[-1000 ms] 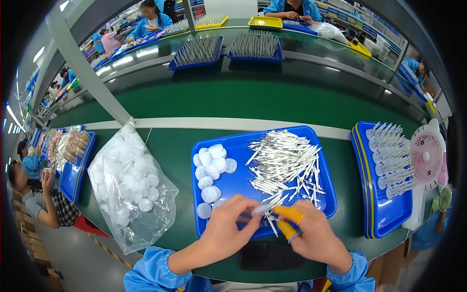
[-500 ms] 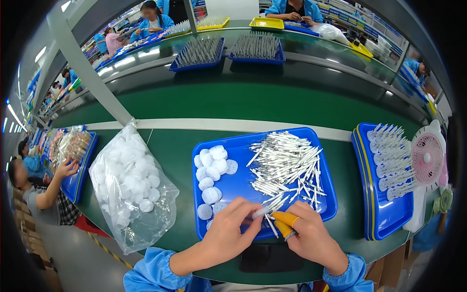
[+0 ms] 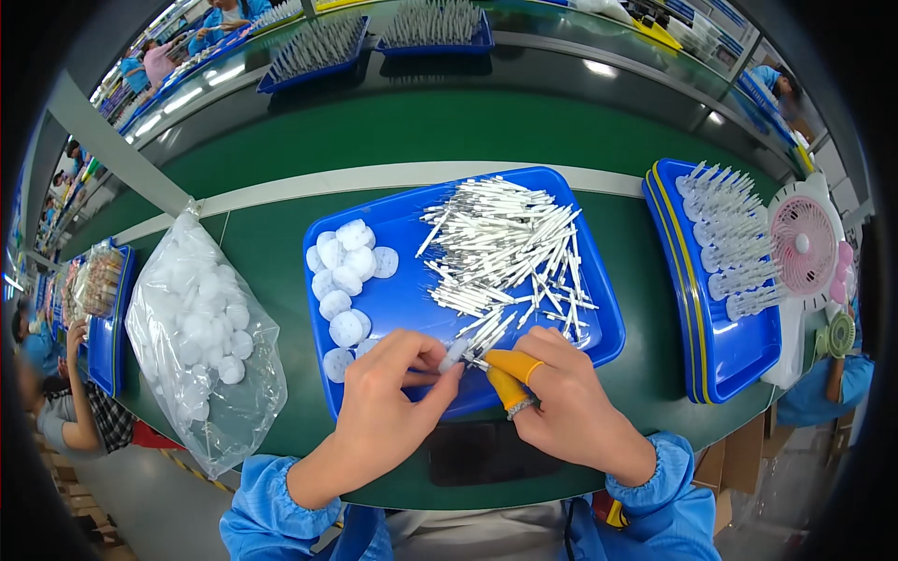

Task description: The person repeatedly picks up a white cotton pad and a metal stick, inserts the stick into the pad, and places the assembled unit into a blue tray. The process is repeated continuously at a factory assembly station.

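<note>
The left hand (image 3: 393, 376) pinches a white disc (image 3: 453, 354); the right hand (image 3: 572, 388), in yellow finger cots (image 3: 511, 364), pinches a thin stick (image 3: 476, 362) at it, above the blue tray's (image 3: 402, 304) near edge; a slanted push could make it slip toward the stick pile (image 3: 510, 238) beyond

cloudy white disc (image 3: 454, 353) tilted up on the near side, slim stick (image 3: 476, 362) at its right, mostly hidden tbh
</note>
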Demonstrator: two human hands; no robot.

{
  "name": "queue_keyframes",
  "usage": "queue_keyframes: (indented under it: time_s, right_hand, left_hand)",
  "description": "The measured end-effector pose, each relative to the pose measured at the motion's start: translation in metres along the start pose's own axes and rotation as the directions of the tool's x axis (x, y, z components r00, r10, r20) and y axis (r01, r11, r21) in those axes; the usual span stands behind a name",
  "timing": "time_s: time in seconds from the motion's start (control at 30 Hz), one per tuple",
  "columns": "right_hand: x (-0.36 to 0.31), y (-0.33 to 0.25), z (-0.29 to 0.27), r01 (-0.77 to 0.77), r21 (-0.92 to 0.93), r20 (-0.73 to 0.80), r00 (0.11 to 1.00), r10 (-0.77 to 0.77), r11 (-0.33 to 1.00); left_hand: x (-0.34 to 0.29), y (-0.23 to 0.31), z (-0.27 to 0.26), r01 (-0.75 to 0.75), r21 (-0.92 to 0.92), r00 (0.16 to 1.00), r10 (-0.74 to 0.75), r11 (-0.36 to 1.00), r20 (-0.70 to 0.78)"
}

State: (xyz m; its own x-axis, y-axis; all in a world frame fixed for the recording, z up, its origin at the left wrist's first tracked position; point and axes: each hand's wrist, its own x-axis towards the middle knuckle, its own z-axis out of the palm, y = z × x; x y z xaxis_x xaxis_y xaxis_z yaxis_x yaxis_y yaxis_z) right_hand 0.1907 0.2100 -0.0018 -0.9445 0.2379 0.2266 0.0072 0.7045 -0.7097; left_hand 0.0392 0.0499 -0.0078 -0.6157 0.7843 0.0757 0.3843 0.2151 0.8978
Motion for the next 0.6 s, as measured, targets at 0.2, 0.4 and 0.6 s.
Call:
queue_keyframes:
  time_s: [0.2,0.4,0.6]
  right_hand:
    - [-0.0004,0.0004,0.0007,0.034,0.012,-0.005,0.999,-0.034,0.999]
    - [0.0008,0.0037,-0.0006,0.0,0.004,0.03,1.0,0.0,1.0]
    - [-0.0001,0.0018,0.0045,0.009,-0.019,0.002,1.0,-0.009,1.0]
  left_hand:
    - [0.0006,-0.001,-0.0004,0.032,-0.021,0.999,-0.032,0.999,-0.001]
    - [0.0005,0.0004,-0.0014,-0.01,0.002,1.0,0.01,1.0,0.021]
    - [0.0005,-0.0001,-0.0008,-0.014,0.0,0.999,0.014,1.0,0.03]
